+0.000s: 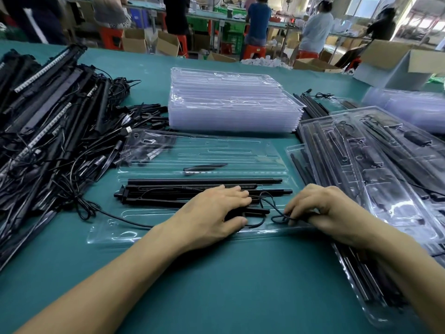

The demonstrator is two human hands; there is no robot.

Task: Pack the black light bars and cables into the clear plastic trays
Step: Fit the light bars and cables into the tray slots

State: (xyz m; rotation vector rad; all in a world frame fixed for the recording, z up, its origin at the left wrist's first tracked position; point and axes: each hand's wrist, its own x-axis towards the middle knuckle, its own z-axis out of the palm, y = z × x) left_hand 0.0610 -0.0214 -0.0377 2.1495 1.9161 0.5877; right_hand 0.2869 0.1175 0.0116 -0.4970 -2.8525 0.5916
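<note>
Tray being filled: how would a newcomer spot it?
On the teal table, find the stack of empty trays. The tray lies just in front, under the left hand and the right hand pinching a cable. Unlike the filled trays to its right, it is half empty.

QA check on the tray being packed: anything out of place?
Yes: a black cable trails off the left edge of the open tray onto the table, toward the loose pile. Right hand pinches an unseated cable loop.
</note>
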